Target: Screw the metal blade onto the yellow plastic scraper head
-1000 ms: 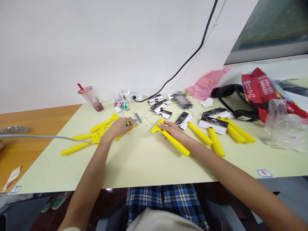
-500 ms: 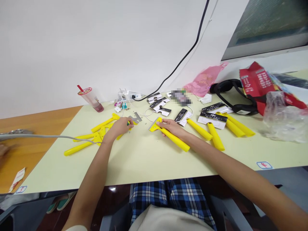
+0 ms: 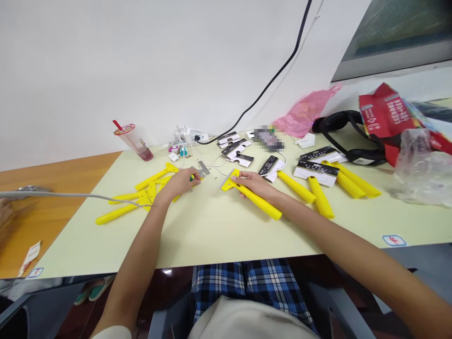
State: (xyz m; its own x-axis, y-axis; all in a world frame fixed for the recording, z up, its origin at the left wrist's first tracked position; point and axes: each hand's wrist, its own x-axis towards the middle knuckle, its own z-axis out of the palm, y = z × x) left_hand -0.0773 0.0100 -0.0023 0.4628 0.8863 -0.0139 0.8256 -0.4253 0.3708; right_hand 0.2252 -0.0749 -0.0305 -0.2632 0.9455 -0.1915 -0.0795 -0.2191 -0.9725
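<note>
My right hand (image 3: 252, 182) is closed around the head end of a yellow scraper (image 3: 261, 203), whose metal blade points to the upper left. Its handle slants down to the right under my wrist. My left hand (image 3: 186, 181) is closed, with a small green object (image 3: 192, 178) showing between its fingers; the rest of that object is hidden. Beside its fingertips lie grey metal blades (image 3: 204, 168) and small screws. Several yellow scrapers (image 3: 116, 214) are piled to the left of my left hand. Several yellow handles (image 3: 320, 197) lie to the right of my right hand.
Black-and-white cards (image 3: 316, 173), a power strip (image 3: 190, 136) and white cables lie toward the wall. A cup with a straw (image 3: 136, 143) stands at the back left. A pink bag (image 3: 303, 113), black headset (image 3: 353, 141) and red package (image 3: 383, 113) are at right. Another person's hand (image 3: 5, 212) shows far left.
The whole view has shifted slightly. Both hands keep nearly the same pose and place, the right still holding the scraper.
</note>
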